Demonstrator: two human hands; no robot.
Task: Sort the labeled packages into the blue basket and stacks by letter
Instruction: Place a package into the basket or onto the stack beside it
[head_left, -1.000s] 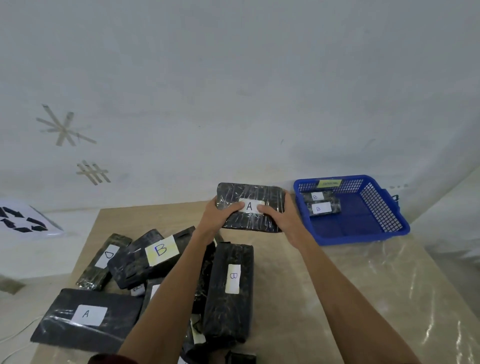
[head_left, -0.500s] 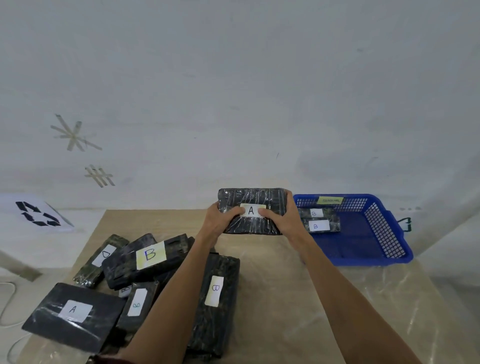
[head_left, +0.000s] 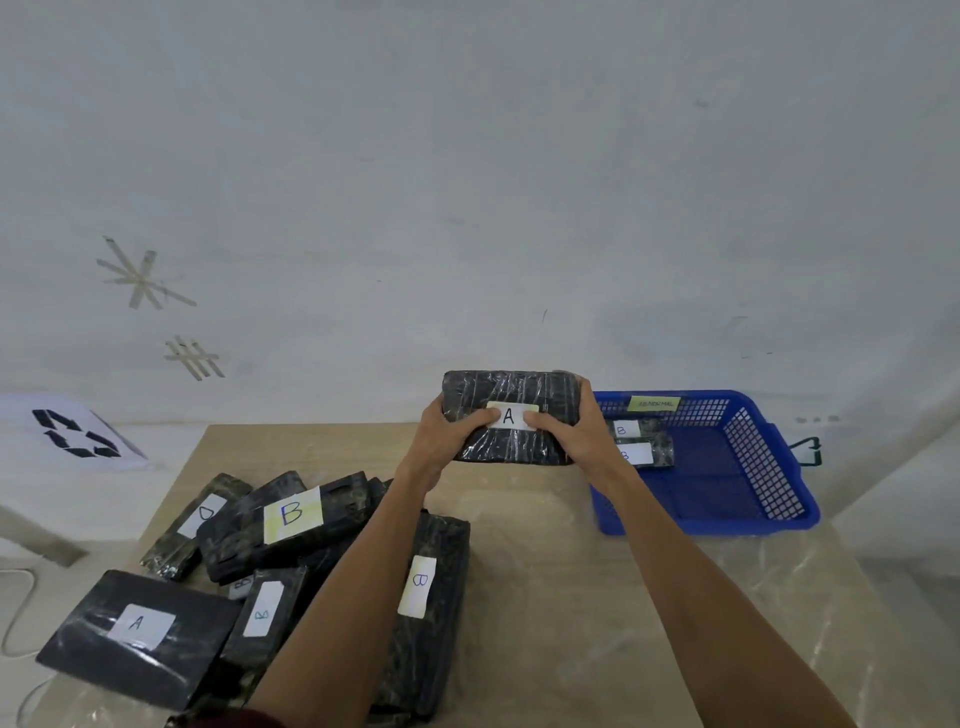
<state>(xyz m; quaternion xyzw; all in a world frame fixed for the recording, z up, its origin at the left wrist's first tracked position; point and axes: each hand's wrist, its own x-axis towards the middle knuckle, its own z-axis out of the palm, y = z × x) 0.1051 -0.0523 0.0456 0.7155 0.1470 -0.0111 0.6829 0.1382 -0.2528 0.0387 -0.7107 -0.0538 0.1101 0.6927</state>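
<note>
Both hands hold a black wrapped package labeled A (head_left: 511, 397) above the far middle of the table. My left hand (head_left: 447, 441) grips its left end with the thumb on the label. My right hand (head_left: 576, 431) grips its right end, thumb also on the label. To the right stands the blue basket (head_left: 763, 467), with two small packages labeled B (head_left: 641, 444) inside near its left wall. A pile of black packages lies at the left: a large one with a yellow B label (head_left: 291, 514), a long B package (head_left: 423, 587), a flat A package (head_left: 137, 631) and a D package (head_left: 200, 517).
The wooden table (head_left: 571, 597) has bare surface between the pile and the basket. A white wall rises behind it, with tape marks (head_left: 140, 275). A sheet with a recycling symbol (head_left: 72, 434) lies off the table at the left. A white cable (head_left: 15, 613) runs along the floor.
The A package stays held in both hands over the far table edge, close to the basket's left wall. The view has tilted slightly, so the table's contents sit lower in frame.
</note>
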